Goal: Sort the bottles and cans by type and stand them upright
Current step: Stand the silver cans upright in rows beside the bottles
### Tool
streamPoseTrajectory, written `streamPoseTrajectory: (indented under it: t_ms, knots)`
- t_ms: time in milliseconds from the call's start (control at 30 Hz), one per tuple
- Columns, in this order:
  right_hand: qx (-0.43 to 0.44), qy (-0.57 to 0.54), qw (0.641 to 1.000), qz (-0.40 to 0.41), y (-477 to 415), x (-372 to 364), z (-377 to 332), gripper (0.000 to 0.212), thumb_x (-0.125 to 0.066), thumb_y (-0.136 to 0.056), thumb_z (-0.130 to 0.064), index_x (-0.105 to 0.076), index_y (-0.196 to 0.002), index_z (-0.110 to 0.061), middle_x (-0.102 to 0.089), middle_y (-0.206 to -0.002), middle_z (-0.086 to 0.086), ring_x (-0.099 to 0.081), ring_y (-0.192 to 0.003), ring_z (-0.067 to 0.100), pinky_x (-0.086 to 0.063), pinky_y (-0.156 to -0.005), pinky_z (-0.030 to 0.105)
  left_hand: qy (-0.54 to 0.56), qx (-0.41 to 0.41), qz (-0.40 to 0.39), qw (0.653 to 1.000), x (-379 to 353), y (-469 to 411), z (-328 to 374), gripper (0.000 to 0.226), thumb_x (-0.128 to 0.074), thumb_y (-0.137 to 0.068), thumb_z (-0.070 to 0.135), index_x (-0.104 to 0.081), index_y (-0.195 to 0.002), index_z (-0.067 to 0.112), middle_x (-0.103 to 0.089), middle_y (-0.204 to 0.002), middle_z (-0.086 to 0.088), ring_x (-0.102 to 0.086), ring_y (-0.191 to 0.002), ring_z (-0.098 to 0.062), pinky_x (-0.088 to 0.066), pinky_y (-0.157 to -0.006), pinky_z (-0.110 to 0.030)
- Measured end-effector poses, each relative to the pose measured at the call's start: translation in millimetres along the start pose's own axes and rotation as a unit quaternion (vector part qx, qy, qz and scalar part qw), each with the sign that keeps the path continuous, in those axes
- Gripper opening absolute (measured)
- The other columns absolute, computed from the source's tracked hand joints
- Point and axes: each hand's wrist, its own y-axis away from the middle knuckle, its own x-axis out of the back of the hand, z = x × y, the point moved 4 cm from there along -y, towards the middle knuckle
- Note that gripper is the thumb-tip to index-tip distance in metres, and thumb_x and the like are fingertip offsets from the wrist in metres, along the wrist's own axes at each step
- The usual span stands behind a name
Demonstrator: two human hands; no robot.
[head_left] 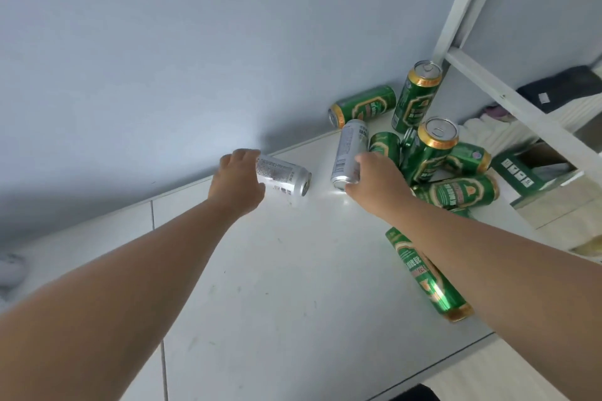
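**A:** Where are the silver cans?

**B:** One in each hand. The left hand (236, 184) grips the left silver can (283, 177) round one end, fingers curled over it. The can is on its side, free end pointing at the green pile (456, 192), well to the pile's left. I cannot tell whether it touches the table

**A:** And the other?

**B:** The right hand (378, 182) wraps the right silver can (348, 153) low down, fingers curled round it. The can slants, its far end just beside the pile's left edge

**A:** The pile itself?

**B:** The back can (417, 94) and the middle can (431, 150) stand upright, and the rest lie flat. The near can (426, 273) lies in front of the pile, partly under the right forearm

**A:** Around it?

**B:** The table (277, 286) carries the pile, with the wall (163, 58) behind and a white frame (508, 101) and green box (521, 172) to its right
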Motion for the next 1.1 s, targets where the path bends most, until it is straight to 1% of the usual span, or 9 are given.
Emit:
streamPoseTrajectory:
  t_ms: [67,267,400,500,633,733,800,900,1100]
  knots:
    - [0.083,0.104,0.991,-0.016,-11,-3,1,0.04,-0.07,-0.084,-0.012,-0.055,-0.12,-0.005,-0.054,-0.121,0.011,-0.054,-0.109,0.029,-0.05,-0.083,0.037,-0.068,-0.042,-0.017,0.997,-2,-14,-4,0.074,-0.061,-0.089,0.009,-0.032,-0.156,0.023,-0.031,-0.163,0.002,-0.026,-0.147,-0.029,-0.034,-0.115,-0.044]
    - [0.274,0.263,0.921,-0.081,-42,-17,9,0.053,-0.066,-0.084,-0.008,-0.051,-0.135,-0.014,-0.045,-0.14,0.007,-0.044,-0.133,0.028,-0.049,-0.1,0.041,-0.141,-0.098,-0.026,0.985,-17,-38,-13,0.072,-0.055,-0.089,0.003,-0.033,-0.154,0.026,-0.032,-0.162,0.004,-0.025,-0.148,-0.028,-0.036,-0.112,-0.041]
    - [0.359,0.32,0.87,-0.105,-57,-25,0,0.049,-0.062,-0.084,-0.01,-0.054,-0.132,-0.019,-0.053,-0.129,0.003,-0.045,-0.127,0.025,-0.044,-0.104,0.039,-0.142,-0.123,0.002,0.982,-20,-49,-11,0.068,-0.053,-0.087,0.002,-0.04,-0.15,0.025,-0.043,-0.151,0.005,-0.034,-0.141,-0.028,-0.04,-0.106,-0.039]
    - [0.388,0.34,0.85,-0.104,-65,-29,0,0.056,-0.061,-0.085,-0.009,-0.052,-0.139,-0.021,-0.055,-0.132,0.003,-0.045,-0.131,0.028,-0.04,-0.11,0.041,-0.159,-0.13,0.003,0.979,-20,-56,-9,0.068,-0.057,-0.087,0.004,-0.042,-0.15,0.026,-0.047,-0.145,0.005,-0.038,-0.136,-0.027,-0.042,-0.102,-0.037]
    - [0.411,0.327,0.844,-0.107,-69,-30,-1,0.063,-0.066,-0.081,-0.006,-0.055,-0.139,-0.025,-0.059,-0.132,0.001,-0.048,-0.131,0.029,-0.039,-0.113,0.042,-0.185,-0.13,-0.01,0.974,-19,-62,-8,0.066,-0.064,-0.087,0.009,-0.044,-0.147,0.027,-0.051,-0.14,0.005,-0.042,-0.13,-0.028,-0.046,-0.09,-0.037]
    - [0.41,0.317,0.848,-0.108,-72,-28,-3,0.061,-0.071,-0.076,-0.008,-0.057,-0.133,-0.024,-0.061,-0.121,-0.001,-0.054,-0.119,0.026,-0.046,-0.103,0.041,-0.193,-0.114,-0.007,0.975,-18,-62,-8,0.061,-0.063,-0.088,0.012,-0.045,-0.144,0.027,-0.051,-0.139,0.007,-0.043,-0.128,-0.028,-0.042,-0.069,-0.033]
    - [0.406,0.296,0.859,-0.1,-72,-26,-5,0.06,-0.074,-0.074,-0.01,-0.057,-0.13,-0.022,-0.061,-0.115,0.001,-0.056,-0.112,0.025,-0.051,-0.093,0.041,-0.197,-0.11,-0.002,0.974,-17,-60,-9,0.057,-0.064,-0.09,0.017,-0.045,-0.144,0.026,-0.052,-0.138,0.007,-0.044,-0.127,-0.029,-0.04,-0.063,-0.032]
    - [0.389,0.247,0.883,-0.084,-70,-17,-12,0.059,-0.074,-0.075,-0.015,-0.056,-0.131,-0.018,-0.06,-0.117,0.004,-0.058,-0.108,0.025,-0.055,-0.082,0.04,-0.193,-0.096,-0.004,0.976,-16,-52,-12,0.056,-0.065,-0.094,0.027,-0.045,-0.146,0.024,-0.052,-0.139,0.007,-0.045,-0.127,-0.032,-0.044,-0.065,-0.035]
    - [0.32,0.137,0.936,-0.05,-69,3,-15,0.063,-0.077,-0.082,-0.028,-0.05,-0.139,-0.022,-0.056,-0.138,-0.001,-0.054,-0.124,0.023,-0.048,-0.08,0.032,-0.139,-0.032,0.006,0.99,-9,-35,-25,0.061,-0.072,-0.09,0.037,-0.044,-0.143,0.026,-0.053,-0.135,0.008,-0.052,-0.114,-0.03,-0.051,-0.073,-0.039]
